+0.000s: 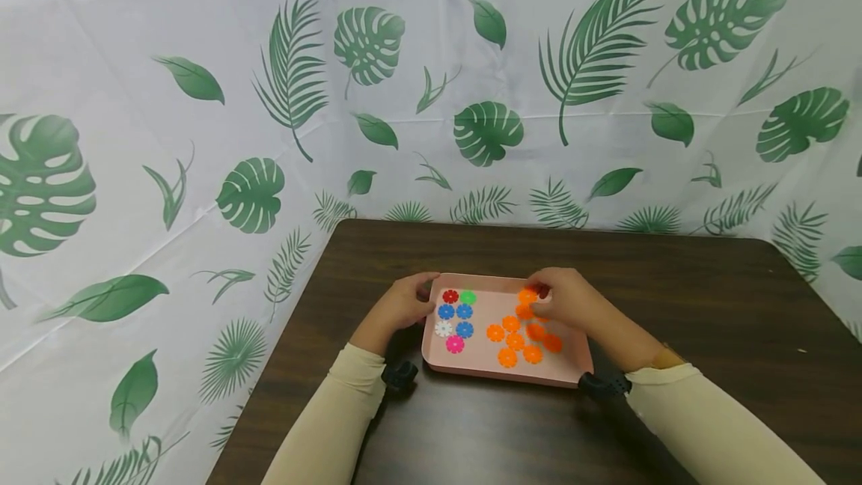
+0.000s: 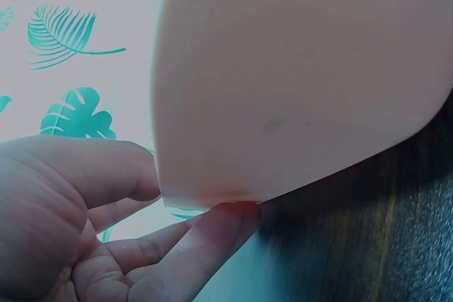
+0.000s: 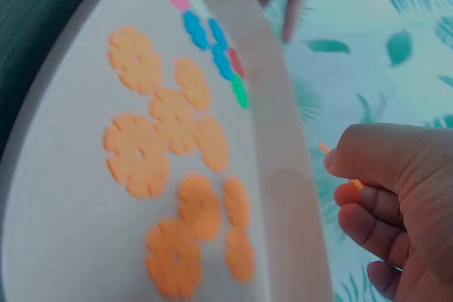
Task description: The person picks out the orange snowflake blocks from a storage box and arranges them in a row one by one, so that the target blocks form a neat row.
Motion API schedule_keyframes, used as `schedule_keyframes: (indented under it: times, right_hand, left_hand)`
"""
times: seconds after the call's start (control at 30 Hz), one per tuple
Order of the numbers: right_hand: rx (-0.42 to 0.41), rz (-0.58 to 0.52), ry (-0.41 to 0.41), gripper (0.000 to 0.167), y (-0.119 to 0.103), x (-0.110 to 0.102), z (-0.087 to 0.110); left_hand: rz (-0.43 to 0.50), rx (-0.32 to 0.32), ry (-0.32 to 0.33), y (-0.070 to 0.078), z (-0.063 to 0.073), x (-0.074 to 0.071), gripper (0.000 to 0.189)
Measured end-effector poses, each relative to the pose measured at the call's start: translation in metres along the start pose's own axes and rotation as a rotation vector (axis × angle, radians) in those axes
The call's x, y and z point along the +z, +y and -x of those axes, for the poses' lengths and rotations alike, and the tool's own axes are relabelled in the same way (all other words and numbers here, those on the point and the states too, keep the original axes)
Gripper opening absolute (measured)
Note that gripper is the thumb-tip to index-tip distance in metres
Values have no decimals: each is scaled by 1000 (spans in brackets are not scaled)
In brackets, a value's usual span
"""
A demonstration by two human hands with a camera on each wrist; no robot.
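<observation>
A shallow pink tray (image 1: 485, 373) is on the dark table, with notched plastic discs lying in it. My left hand (image 1: 399, 307) grips the tray's left side; in the left wrist view, its thumb and fingers (image 2: 219, 235) pinch the rim. Over the tray's right part, my right hand (image 1: 572, 302) holds an orange notched disc, seen edge-on between thumb and finger in the right wrist view (image 3: 325, 148). Several loose orange discs (image 1: 515, 341) lie below and left of that hand. Near the left hand sit blue discs (image 1: 465, 329), plus a red, a green, a white and a pink one (image 1: 455, 344).
Dark wood table (image 1: 485, 432) surrounds the tray on all sides. Behind it and to the left hangs a white cloth (image 1: 431, 171) printed with green leaves. Dark wrist devices (image 1: 400, 377) are on both wrists, close to the tray's near corners.
</observation>
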State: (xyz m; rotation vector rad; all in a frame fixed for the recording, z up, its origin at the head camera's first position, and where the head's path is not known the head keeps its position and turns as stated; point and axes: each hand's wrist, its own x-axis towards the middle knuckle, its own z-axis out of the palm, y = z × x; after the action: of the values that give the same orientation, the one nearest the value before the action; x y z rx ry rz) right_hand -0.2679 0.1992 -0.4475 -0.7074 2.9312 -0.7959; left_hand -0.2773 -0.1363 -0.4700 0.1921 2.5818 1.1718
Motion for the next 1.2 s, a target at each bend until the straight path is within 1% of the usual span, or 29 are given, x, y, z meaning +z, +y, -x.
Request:
schedule_keyframes:
  times: [0.07,0.17,0.3,0.43,0.6,0.8,0.9,1.03,1.2]
  right_hand:
    - [42,-36,18,31,5,-8,6]
    - [110,-81,58,31,19,-17,17]
    - [194,-119,109,32,43,-28,32]
    - [269,-179,127,35,69,-33,44]
    - [330,-207,109,38,96,-33,53]
    - [393,-196,25,38,116,-29,56]
    - [420,-181,-4,37,121,-27,56]
    - [434,-148,-17,39,123,-26,55]
    - [424,-98,-16,40,125,-27,52]
  left_hand:
    - [1,-2,1,0,0,0,64]
    - [-3,-8,3,0,0,0,64]
    - [-5,-5,1,0,1,0,64]
    - [-16,-3,9,-1,1,0,64]
    - [-14,-10,12,0,1,1,64]
    - [-8,-14,14,-2,0,3,64]
    - [-1,-19,9,-3,1,4,64]
    - [8,-29,4,-3,1,4,65]
    - [4,-27,12,-3,-1,3,66]
